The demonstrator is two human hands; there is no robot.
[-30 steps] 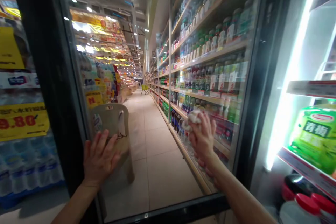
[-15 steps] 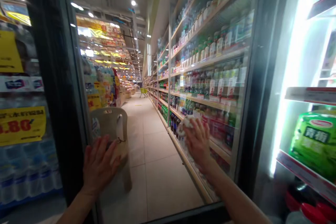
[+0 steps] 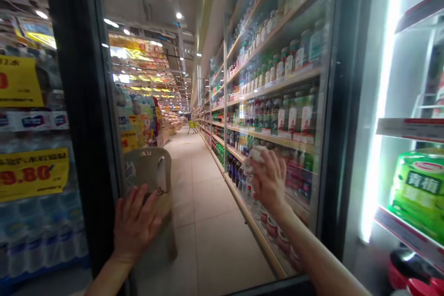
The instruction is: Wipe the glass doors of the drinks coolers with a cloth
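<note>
A glass door in a black frame stands in front of me. Flat against the glass near its left frame, my left hand is open with fingers spread and holds nothing. My right hand presses a crumpled white cloth to the pane, right of the middle. Its palm is hidden from me; the cloth bulges out past the fingertips on the left side. Shelves of bottles show in the glass behind the right hand.
On the right, a lit cooler shelf holds a green package, with red-capped containers below. A beige chair shows through or in the glass. To the left are bottled-water packs and yellow price signs.
My right hand with the cloth has shifted slightly right across the glass. The left hand stays on the pane. The whole view has moved a little.
</note>
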